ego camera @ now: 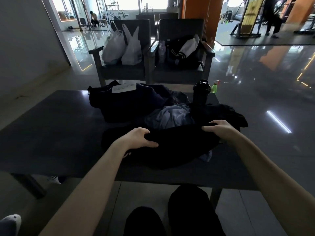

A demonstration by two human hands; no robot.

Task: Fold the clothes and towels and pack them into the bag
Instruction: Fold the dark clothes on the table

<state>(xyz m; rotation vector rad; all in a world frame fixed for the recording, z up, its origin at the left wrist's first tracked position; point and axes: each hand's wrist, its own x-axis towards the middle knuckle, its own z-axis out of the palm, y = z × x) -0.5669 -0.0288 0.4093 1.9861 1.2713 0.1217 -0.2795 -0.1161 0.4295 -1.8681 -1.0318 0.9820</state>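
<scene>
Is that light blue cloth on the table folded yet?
Not folded: the light blue cloth lies bunched in loose wrinkles behind the black garment gripped by the left hand and right hand.

My hands grip soft matt black cloth [179,143] on a smooth, dull-sheen table [59,126]; floor [255,68] glossy.

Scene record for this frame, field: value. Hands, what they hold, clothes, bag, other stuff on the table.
left hand: grips the left part of the black garment
right hand: grips the same garment's right part
black garment: bunched on the table, nearest the person
blue-grey cloth: crumpled, just behind the garment
bag: dark, farther back, white paper on top
bag contents: too dark to tell
bottle: black, upright, far right
</scene>
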